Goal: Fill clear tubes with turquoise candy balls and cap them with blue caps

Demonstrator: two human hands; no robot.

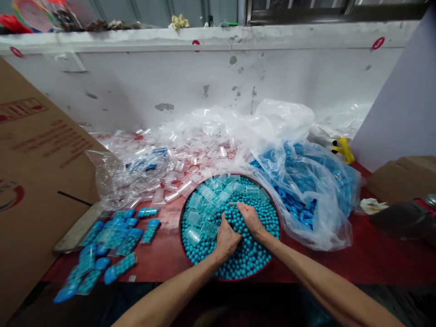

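Observation:
A round red-rimmed tub (279,227) full of small turquoise beads (245,268) stands at the table's front edge. Both hands are in it, cupped toward each other round a heap of beads. My left hand (227,237) has its thumb up and its fingers curled into the beads. Opposite it, my right hand (251,220) curves over the heap, its fingertips partly sunk among the beads. Several clear plastic cases (195,218) lie on the beads at the tub's left and back. Whether a case is hidden between the hands I cannot tell.
Left of the tub lie bead-filled cases with blue caps (117,234), beside a large cardboard box (41,150). Loose clear cases (184,159) spread behind. On the right, a clear bag (327,195) holds blue caps (303,211); yellow-handled tools (345,150) lie beyond.

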